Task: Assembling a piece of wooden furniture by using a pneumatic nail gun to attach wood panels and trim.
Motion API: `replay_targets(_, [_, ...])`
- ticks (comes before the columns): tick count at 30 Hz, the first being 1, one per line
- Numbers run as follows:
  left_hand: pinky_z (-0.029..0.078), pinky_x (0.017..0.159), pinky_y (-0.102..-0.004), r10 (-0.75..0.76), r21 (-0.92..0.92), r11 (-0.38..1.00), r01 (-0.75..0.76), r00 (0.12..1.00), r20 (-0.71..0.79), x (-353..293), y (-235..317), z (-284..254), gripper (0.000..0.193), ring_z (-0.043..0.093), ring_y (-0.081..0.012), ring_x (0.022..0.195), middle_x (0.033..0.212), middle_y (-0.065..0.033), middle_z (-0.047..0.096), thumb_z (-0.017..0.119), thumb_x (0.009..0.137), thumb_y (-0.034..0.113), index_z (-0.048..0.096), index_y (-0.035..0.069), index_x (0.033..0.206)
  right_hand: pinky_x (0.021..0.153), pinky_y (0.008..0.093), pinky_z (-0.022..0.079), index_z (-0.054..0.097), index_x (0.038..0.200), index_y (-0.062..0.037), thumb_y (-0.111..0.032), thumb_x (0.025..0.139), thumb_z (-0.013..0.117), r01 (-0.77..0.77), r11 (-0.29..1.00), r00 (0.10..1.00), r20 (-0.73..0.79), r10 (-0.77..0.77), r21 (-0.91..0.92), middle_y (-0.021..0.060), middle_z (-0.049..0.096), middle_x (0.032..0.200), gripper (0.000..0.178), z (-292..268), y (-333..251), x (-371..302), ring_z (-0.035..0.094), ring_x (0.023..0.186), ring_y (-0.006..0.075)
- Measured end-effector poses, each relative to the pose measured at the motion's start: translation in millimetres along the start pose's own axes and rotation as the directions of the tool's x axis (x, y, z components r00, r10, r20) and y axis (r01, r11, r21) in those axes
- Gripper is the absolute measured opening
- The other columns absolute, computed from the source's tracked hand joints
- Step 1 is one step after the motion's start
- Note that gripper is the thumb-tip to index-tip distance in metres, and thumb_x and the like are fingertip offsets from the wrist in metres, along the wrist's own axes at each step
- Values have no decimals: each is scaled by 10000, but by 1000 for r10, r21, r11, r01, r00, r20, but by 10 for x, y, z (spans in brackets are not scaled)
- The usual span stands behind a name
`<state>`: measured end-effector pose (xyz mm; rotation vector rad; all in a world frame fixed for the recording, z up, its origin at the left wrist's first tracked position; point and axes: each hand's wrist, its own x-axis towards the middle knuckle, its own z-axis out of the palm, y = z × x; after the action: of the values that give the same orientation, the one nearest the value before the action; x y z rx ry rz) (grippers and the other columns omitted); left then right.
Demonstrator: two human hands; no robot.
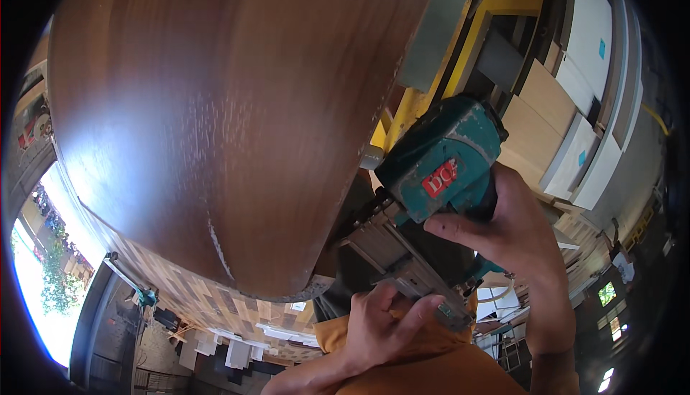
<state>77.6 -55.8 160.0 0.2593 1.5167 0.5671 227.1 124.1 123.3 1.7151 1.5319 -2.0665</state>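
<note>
I see a large brown wood-veneer panel (215, 107) filling the view. Right of it stands a yellow steel frame (467, 43), beyond that stacked white and pale boards (575, 107). Below the panel, bright daylight enters through an opening (36, 287) with greenery.

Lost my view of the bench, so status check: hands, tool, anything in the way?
Right hand gripping the teal nail gun. Left hand on its metal magazine. Nose by the edge of the brown wood panel. Nothing seen between.

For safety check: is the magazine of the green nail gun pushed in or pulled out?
Cannot tell. The left hand covers the magazine end; the right hand grips the green nail gun.
</note>
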Motion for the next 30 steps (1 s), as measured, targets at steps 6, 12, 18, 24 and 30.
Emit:
replay_targets(6, [533, 573, -289, 51, -30, 998, -51, 999, 2, -21, -8, 28, 322, 713, -127, 623, 698, -124, 734, 874, 902, 224, 676, -29, 904, 904, 343, 555, 649, 1174, 25, -213, 781, 947, -179, 983, 980, 78, 183, -52, 114, 767, 1018, 548, -67, -159, 29, 710, 935, 174])
replay_targets(12, [512, 557, -276, 85, -102, 991, -81, 996, 29, -33, -9, 102, 306, 709, -88, 643, 697, -129, 741, 861, 920, 200, 654, -24, 890, 694, 336, 518, 705, 1106, -14, -350, 827, 916, 79, 995, 997, 16, -78, -61, 72, 734, 843, 486, -66, -53, -39, 639, 710, 167])
replay_targets(18, [557, 640, -273, 97, -132, 988, -82, 989, 111, 19, 39, 185, 281, 736, -81, 754, 802, -131, 778, 829, 952, 193, 681, -41, 1002, 701, 283, 517, 705, 1092, 12, -220, 793, 898, -26, 955, 994, 91, 55, -294, 66, 744, 876, 425, -216, -248, -5, 656, 717, 123])
replay_targets(24, [569, 814, -244, 64, -223, 975, -12, 971, 229, 68, 9, 291, 223, 700, -93, 954, 1048, -98, 767, 697, 1046, 104, 667, -66, 1186, 735, 323, 521, 711, 1104, 32, -232, 792, 888, 19, 944, 990, 136, 28, -328, 91, 747, 890, 446, -308, -362, 61, 651, 752, 157])
replay_targets(30, [571, 720, -263, 128, -340, 937, -73, 982, 140, 196, 17, 495, 210, 727, -84, 831, 897, -113, 792, 740, 1023, 140, 680, -56, 1067, 706, 339, 508, 712, 1069, 42, -233, 759, 867, 64, 848, 991, 137, 10, -525, 116, 731, 844, 442, -429, -364, 190, 638, 710, 190])
